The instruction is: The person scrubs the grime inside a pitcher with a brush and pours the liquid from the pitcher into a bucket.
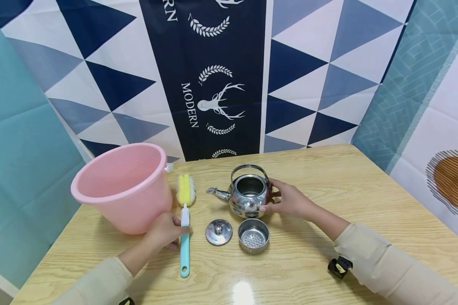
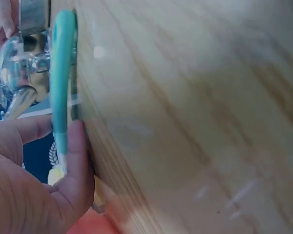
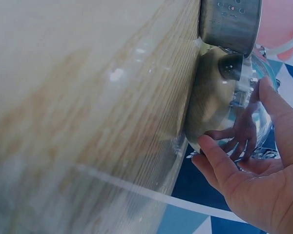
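Note:
My left hand (image 1: 165,231) pinches the turquoise handle of a cleaning brush (image 1: 185,243) between thumb and fingers. The brush's yellow and white sponge head (image 1: 185,190) points away from me, beside the bucket. On the right, my right hand (image 1: 286,198) grips the rounded side of a shiny steel teapot (image 1: 248,205), thumb toward me and fingers behind. The lidless teapot stands upright, its spout pointing left and its hoop handle raised. In front of it are its round lid (image 1: 219,232) and a perforated strainer (image 1: 253,237). The right wrist view shows the fingertips against the teapot (image 3: 219,97).
A large pink bucket (image 1: 120,192) stands on the left of the wooden table (image 1: 320,271), close to my left hand. Patterned cloth (image 1: 221,84) hangs behind the table's far edge, with more hangings at both sides.

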Available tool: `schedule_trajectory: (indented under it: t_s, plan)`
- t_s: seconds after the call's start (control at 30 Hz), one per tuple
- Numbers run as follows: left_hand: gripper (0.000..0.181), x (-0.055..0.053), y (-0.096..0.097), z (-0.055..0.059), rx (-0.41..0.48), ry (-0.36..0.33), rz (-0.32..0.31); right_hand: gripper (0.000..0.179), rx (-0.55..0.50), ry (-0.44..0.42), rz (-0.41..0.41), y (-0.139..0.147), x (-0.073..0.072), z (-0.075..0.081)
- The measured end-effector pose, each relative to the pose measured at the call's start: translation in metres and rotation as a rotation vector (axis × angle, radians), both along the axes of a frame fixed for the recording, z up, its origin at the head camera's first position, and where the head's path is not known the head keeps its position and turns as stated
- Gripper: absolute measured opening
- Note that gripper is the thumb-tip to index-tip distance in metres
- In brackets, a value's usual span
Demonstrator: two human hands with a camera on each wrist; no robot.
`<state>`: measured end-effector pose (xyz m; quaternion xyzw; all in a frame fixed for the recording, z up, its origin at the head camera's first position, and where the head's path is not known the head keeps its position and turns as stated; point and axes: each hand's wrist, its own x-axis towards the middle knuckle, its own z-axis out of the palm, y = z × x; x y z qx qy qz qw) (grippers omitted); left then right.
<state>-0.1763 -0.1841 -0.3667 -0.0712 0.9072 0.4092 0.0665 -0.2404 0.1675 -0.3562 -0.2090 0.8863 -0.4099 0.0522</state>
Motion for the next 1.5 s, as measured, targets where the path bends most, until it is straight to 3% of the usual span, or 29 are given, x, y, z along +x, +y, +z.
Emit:
schedule_trajectory:
  t_s: [0.13, 0.37, 0.47, 0.6, 0.7, 0.9, 1.17, 1.5]
  plan:
    - [0.032, -0.003, 0.001, -0.002, -0.004, -0.027, 0.009, 0.089, -0.008, -0.004, 0.004, 0.0, 0.001, 0.0]
    - [0.028, -0.007, 0.003, -0.006, -0.032, 0.023, 0.042, 0.09, -0.001, -0.004, -0.003, -0.001, 0.002, 0.001]
    - [0.02, -0.006, 0.003, -0.006, 0.098, 0.0, 0.065, 0.089, -0.001, -0.004, -0.006, -0.001, 0.002, 0.001]
    - [0.008, -0.005, 0.003, -0.006, 0.353, -0.08, 0.086, 0.09, -0.004, -0.003, -0.001, 0.0, 0.002, 0.001]
    - [0.007, -0.005, 0.003, -0.006, 0.41, -0.115, 0.078, 0.09, -0.005, -0.005, -0.001, 0.0, 0.001, 0.001]
    - [0.006, -0.005, 0.003, -0.002, 0.328, -0.095, 0.033, 0.091, 0.011, 0.003, -0.006, 0.0, 0.002, 0.0]
    - [0.017, -0.003, 0.007, 0.014, 0.329, -0.023, -0.048, 0.091, 0.019, 0.011, -0.005, 0.0, 0.001, 0.001]
    - [0.022, -0.001, 0.017, 0.026, 0.303, 0.025, -0.076, 0.09, 0.01, 0.004, -0.004, 0.001, 0.001, 0.0]
